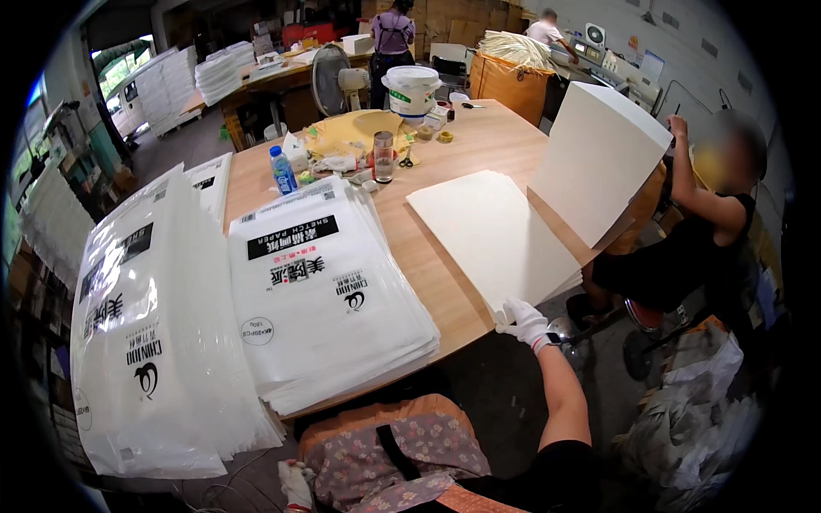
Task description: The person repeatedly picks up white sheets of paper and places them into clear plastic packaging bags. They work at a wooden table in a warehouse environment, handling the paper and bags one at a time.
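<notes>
My right hand [523, 325], in a white glove, closes on the near corner of a stack of large white paper sheets [487, 231]. The corner bends up a little at my fingers. Low by the front of my floral apron [402, 453] hangs my left hand [296, 486], gloved too, away from the table; its fingers are too small and dim to read. Left of the sheets lies a pile of printed clear plastic paper bags [342, 342]. A second pile of such bags [171, 325] sits farther left, drooping over the table's front edge.
At the right, a seated person [710, 222] holds a tall batch of white sheets [599, 154] upright. On the wooden table [466, 145] stand a blue-capped bottle [282, 171], a glass tumbler [383, 158], scissors [406, 159] and a white bucket [411, 92]. Behind are a fan [330, 79] and another person [393, 38].
</notes>
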`<state>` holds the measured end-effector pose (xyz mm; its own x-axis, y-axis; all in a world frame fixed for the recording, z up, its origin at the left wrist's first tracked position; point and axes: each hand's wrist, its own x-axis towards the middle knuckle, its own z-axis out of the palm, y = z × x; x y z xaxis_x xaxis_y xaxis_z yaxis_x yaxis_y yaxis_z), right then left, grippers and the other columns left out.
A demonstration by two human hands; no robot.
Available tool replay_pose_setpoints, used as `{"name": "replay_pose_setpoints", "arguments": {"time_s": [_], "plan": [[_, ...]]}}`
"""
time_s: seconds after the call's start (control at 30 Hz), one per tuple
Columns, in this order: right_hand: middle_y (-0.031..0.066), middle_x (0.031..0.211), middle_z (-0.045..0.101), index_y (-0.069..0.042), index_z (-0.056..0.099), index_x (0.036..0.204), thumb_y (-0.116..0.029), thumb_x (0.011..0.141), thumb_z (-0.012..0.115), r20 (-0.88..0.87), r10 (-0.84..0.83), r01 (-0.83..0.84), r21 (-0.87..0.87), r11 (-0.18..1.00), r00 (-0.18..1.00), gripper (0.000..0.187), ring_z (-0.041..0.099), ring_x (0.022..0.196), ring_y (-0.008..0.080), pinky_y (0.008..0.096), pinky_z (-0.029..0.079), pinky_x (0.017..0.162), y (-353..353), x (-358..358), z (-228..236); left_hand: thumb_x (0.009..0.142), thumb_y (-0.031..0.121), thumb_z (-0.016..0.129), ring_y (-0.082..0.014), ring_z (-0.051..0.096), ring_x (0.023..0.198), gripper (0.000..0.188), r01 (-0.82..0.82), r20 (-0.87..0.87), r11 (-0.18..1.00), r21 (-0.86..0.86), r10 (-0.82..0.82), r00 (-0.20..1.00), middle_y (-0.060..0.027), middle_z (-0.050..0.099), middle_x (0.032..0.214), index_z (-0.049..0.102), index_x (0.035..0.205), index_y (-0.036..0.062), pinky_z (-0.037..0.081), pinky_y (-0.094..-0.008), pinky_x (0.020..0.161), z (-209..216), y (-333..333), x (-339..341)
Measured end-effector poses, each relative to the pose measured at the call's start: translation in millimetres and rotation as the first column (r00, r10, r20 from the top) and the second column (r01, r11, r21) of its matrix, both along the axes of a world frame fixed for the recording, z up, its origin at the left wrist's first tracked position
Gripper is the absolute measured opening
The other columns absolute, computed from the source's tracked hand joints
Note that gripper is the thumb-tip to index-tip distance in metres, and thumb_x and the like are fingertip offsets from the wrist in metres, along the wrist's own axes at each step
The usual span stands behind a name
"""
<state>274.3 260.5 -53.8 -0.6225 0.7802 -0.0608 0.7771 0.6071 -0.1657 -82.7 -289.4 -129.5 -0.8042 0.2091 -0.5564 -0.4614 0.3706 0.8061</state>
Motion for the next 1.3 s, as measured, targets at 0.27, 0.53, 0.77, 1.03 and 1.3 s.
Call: {"name": "replay_pose_setpoints", "arguments": {"time_s": [0.27,0.53,0.77,1.03,1.3], "plan": [[0.0102,0.088,0.065,-0.01,0.064,0.098,-0.028,0.083,0.059,-0.173,-0.063,0.07,0.03,0.997,0.983,0.024,0.061,0.081,0.0327,0.041,0.049,0.072,32.1,20.3,-18.9,0.086,-0.001,0.053,-0.0142,0.059,0.071,0.007,0.819,-0.509,0.573,-0.012,-0.709,0.488,-0.0084,0.061,0.081,0.057,0.091,-0.0004,0.05,-0.0269,0.066,73.7,175.3,43.6],[0.0102,0.075,0.058,-0.015,0.062,0.092,-0.019,0.085,0.052,-0.164,0.591,-0.457,0.485,0.745,0.79,0.014,0.058,0.064,0.029,0.0386,0.05,0.063,-154.9,-57.1,115.0,0.09,0.025,0.054,-0.0179,0.049,0.099,0.039,0.238,0.428,0.576,0.782,-0.774,0.467,-0.0079,0.053,0.103,0.047,0.118,-0.0015,0.042,-0.0347,0.088,133.0,377.7,121.3],[0.0171,0.106,0.06,-0.002,0.053,0.121,-0.042,0.093,0.049,-0.478,-0.832,-0.141,-0.878,0.457,0.282,0.05,0.055,0.105,0.0259,0.0364,0.053,0.068,-109.6,80.7,-65.4,0.077,0.014,0.057,-0.0258,0.051,0.108,0.055,0.985,0.033,-0.067,0.158,-0.997,-0.073,-0.0163,0.05,0.12,0.041,0.127,0.0005,0.043,-0.0401,0.091,225.8,312.5,64.4],[0.0081,0.098,0.065,0.001,0.06,0.109,-0.016,0.087,0.064,-0.683,-0.702,0.058,-0.707,0.704,0.202,0.029,0.061,0.087,0.0158,0.0308,0.051,0.074,-215.9,-63.5,-14.1,0.076,0.041,0.061,-0.0378,0.042,0.125,0.089,0.623,-0.418,0.0,-0.782,-0.742,-0.525,-0.0304,0.038,0.135,0.018,0.145,0.0048,0.03,-0.0436,0.106,116.8,237.0,164.5],[0.0074,0.096,0.066,0.002,0.059,0.111,-0.014,0.085,0.065,-0.741,-0.592,0.054,-0.609,0.791,0.317,0.03,0.063,0.082,0.0155,0.0288,0.052,0.071,-213.4,-29.4,82.7,0.083,0.035,0.06,-0.027,0.061,0.097,0.042,0.308,-0.469,0.452,-0.837,-0.883,0.019,-0.0154,0.062,0.107,0.056,0.115,0.0091,0.049,-0.0371,0.081,98.0,256.8,-92.7]]}}
